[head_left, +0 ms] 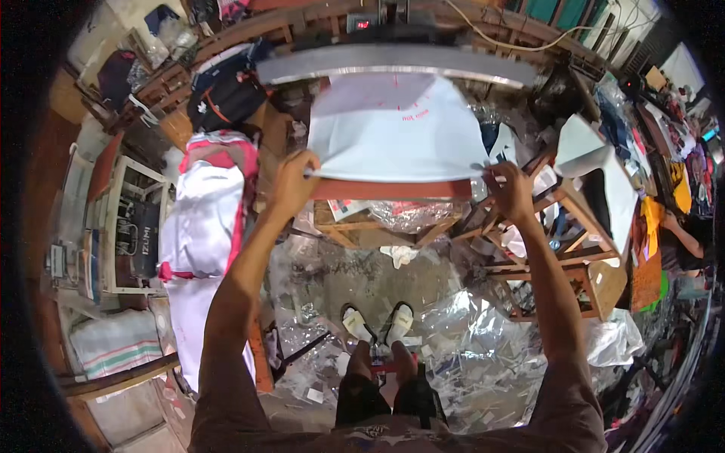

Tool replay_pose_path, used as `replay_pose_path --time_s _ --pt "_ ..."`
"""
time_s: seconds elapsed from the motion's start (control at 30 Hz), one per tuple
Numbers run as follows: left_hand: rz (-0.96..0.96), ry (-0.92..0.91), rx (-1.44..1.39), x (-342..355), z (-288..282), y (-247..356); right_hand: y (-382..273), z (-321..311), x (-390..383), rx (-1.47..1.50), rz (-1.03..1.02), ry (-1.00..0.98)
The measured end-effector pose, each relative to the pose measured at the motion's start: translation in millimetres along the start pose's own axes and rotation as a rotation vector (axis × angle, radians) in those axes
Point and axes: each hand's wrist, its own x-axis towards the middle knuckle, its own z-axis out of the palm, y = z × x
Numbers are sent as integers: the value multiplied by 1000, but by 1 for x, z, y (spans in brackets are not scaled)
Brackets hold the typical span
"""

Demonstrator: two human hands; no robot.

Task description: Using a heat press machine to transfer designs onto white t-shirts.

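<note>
A white fabric piece point(385, 147) with small red print lies spread over a reddish-brown board point(393, 190) in front of me. Its far part passes beneath a wide grey metal plate point(400, 64), which looks like the raised top of a heat press. My left hand point(297, 180) pinches the near left corner of the fabric. At the near right corner, my right hand point(510, 190) has its fingers closed on the edge. Between my hands the near edge is stretched nearly straight along the board's front.
A pile of white and pink fabric point(204, 204) lies to the left, near a black bag point(226, 94). At right stands a wooden stool point(585, 283) beside more white fabric point(596, 162). Plastic scraps point(468, 332) litter the floor. Another person's arm point(683, 235) shows far right.
</note>
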Motion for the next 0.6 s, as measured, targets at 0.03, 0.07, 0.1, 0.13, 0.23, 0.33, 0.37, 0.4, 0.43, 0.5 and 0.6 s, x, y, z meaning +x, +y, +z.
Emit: replay_pose_path --time_s 0.03,0.07,0.1,0.13,0.23,0.33,0.37,0.4,0.43,0.5,0.6 --pt "13 40 31 0 9 -4 3 6 -3 -46 27 -16" --pt "25 79 61 0 18 -9 13 15 -10 -85 44 1" --pt "108 209 69 57 43 -22 52 27 45 -133 -50 180" --pt "118 247 93 54 52 -30 55 37 37 -173 -41 145" --pt "84 236 90 36 52 -38 37 44 23 -139 -7 93" --pt "87 215 105 21 48 -44 28 44 14 -132 2 75" --pt "109 207 152 14 43 -47 21 43 9 -119 3 57" --pt "102 183 210 7 40 -50 16 39 7 -108 1 42" --pt "106 186 212 2 36 -54 15 37 6 -108 -1 47" --pt "170 132 241 -8 29 -55 17 34 3 -128 -51 -28" --pt "131 82 294 -26 30 -44 15 32 -9 -108 -44 -51"
